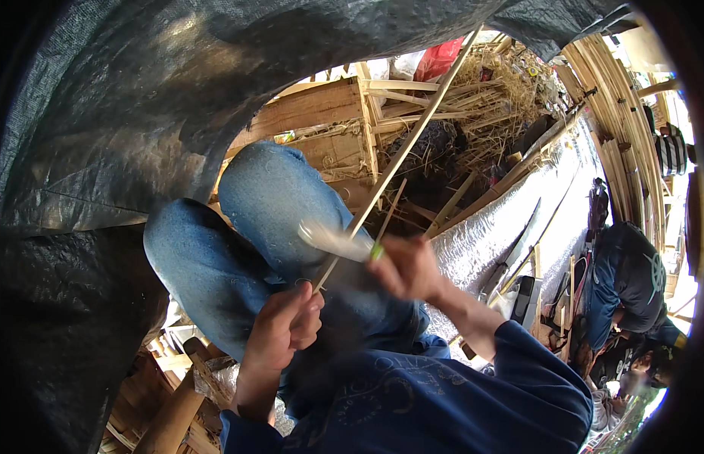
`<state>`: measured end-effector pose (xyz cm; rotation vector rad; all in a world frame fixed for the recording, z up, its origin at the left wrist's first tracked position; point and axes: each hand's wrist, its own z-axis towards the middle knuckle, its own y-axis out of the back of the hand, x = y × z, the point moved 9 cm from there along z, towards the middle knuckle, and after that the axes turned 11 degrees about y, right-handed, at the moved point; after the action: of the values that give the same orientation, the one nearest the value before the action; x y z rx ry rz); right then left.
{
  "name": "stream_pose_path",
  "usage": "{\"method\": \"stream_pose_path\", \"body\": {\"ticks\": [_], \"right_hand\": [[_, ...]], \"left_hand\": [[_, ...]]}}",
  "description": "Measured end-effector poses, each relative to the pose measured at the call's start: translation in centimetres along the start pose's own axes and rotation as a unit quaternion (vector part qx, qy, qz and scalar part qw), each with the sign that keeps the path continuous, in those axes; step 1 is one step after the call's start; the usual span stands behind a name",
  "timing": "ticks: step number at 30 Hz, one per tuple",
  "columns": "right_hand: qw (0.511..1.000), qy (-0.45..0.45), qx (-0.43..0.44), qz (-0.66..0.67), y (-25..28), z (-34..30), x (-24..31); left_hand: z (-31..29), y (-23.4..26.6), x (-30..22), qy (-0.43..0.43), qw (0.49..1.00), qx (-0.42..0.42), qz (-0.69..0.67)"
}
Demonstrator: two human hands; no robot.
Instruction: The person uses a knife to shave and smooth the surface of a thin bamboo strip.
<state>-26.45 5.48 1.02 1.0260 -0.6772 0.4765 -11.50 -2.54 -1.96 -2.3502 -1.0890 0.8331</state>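
Note:
A long, thin bamboo strip (413, 144) slants from the top of the view down to my left hand (282, 324), whose fingers are wrapped round its lower end. My right hand (409, 266) is closed on a knife, smeared by motion. The knife's pale blade (333, 241) points left and crosses the strip a little above my left hand; whether it touches the strip I cannot tell. A bit of bright green shows by my right fingers, and most of the handle is hidden. Below the strip are my knees in blue jeans (272, 189).
A dark tarp (110, 136) hangs on the left and overhead. Ahead lie straw and bamboo scraps (496, 98) beside wooden boards (314, 110). On the right are a silver foil sheet (473, 238), bundled bamboo strips (621, 113) and another person bending (628, 276). Bamboo pieces (174, 416) lie at lower left.

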Motion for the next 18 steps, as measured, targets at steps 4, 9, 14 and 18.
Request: {"method": "stream_pose_path", "body": {"ticks": [4, 9, 14, 18], "right_hand": [[0.998, -0.011, -0.021, -0.054, -0.6, -1.1, -1.6], [0.919, -0.220, -0.178, -0.276, 9.1, -3.1, -19.8], [0.970, -0.168, -0.167, -0.055, 7.7, -1.9, -9.9], [0.997, 0.065, 0.035, -0.001, 0.0, -1.5, -0.1]], "left_hand": [[-0.6, -0.1, 2.0, 0.031, 0.997, 0.058, -0.038], [-3.2, -0.8, 4.5, 0.058, 0.990, 0.105, -0.068], [-2.9, 1.2, 6.3, 0.062, 0.989, 0.061, -0.116], [-3.5, 1.3, 5.7, 0.027, 0.997, -0.068, 0.037]]}}
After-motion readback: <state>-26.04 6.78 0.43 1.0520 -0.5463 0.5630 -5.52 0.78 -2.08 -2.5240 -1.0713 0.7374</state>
